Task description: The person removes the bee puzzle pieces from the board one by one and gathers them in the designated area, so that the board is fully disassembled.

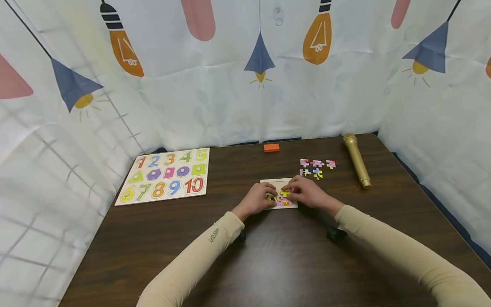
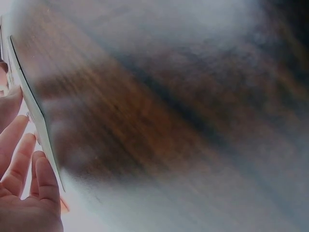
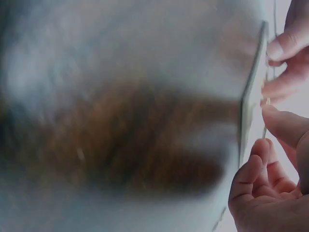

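A small wooden puzzle tray (image 1: pixel 279 181) lies on the table, with pink and yellow jigsaw pieces (image 1: pixel 283 202) in its nearer part. My left hand (image 1: pixel 258 198) rests over the tray's left side, its thumb and fingers spread apart and touching the tray or its pieces. At the right side, my right hand (image 1: pixel 308 192) pinches a thin puzzle piece (image 3: pixel 264 131) between thumb and fingers, just over the tray (image 3: pixel 247 111). Its printed face is hidden in the right wrist view. In the left wrist view, the left fingers (image 2: pixel 46 179) lie beside the tray's edge (image 2: pixel 36 108).
Several loose jigsaw pieces (image 1: pixel 317 163) lie beyond my right hand. A gold microphone (image 1: pixel 357 161) lies farther right, and an orange block (image 1: pixel 271 148) sits at the back. On the left is a number-and-shape board (image 1: pixel 165 177). Curtains (image 1: pixel 245 111) surround the table.
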### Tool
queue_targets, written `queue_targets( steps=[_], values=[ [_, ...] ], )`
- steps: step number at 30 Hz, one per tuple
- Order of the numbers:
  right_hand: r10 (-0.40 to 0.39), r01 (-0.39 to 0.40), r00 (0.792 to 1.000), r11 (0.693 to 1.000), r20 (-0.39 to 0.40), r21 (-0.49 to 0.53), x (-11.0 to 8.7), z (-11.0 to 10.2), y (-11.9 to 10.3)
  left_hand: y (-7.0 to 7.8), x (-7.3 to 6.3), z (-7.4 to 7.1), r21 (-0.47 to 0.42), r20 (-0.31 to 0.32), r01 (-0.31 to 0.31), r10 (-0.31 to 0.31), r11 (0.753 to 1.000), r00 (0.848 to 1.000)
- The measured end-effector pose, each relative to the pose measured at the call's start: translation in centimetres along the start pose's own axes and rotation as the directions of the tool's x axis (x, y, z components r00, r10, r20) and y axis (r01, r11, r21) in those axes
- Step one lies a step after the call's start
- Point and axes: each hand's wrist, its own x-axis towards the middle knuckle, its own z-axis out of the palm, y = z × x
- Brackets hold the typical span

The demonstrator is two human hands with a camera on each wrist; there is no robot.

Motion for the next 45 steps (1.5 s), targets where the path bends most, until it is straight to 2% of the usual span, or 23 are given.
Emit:
queue_targets(
  steps=[5,10,16,22,30,34,39,45],
  values=[
    [0.088,-0.087,0.995,0.996,-0.049,0.02,-0.5,-1.4,1.2,0.1,0.0,0.0,-0.013,0.014,0.026,-0.025,1.0,1.0],
    [0.182,-0.181,0.975,0.983,-0.125,0.023,-1.7,-3.4,3.3,0.2,0.0,0.0,-0.014,0.016,0.029,-0.029,0.999,0.999],
    [0.247,-0.25,0.956,0.968,-0.16,0.001,-3.5,-5.6,6.3,0.2,0.0,-0.3,-0.012,-0.002,0.008,-0.008,1.0,1.0],
    [0.274,-0.28,0.939,0.96,-0.207,0.003,-4.8,-7.1,7.9,0.2,0.0,-0.5,-0.031,0.005,0.02,-0.02,0.999,1.0],
    [0.362,-0.369,0.908,0.929,-0.209,0.003,-5.2,-7.4,8.1,0.0,0.1,-0.5,-0.02,0.0,0.022,-0.022,1.0,1.0],
    [0.385,-0.392,0.9,0.92,-0.203,0.004,-5.2,-7.3,8.2,0.0,0.1,-0.4,-0.018,0.0,0.02,-0.02,1.0,1.0],
    [0.4,-0.407,0.895,0.913,-0.195,0.008,-5.2,-7.2,8.4,0.1,0.1,-0.2,-0.026,0.009,0.03,-0.03,0.999,1.0],
    [0.369,-0.382,0.907,0.924,-0.203,-0.023,-5.1,-7.0,8.7,0.2,0.0,-0.2,-0.028,0.013,0.036,-0.036,0.999,0.999]
  ],
)
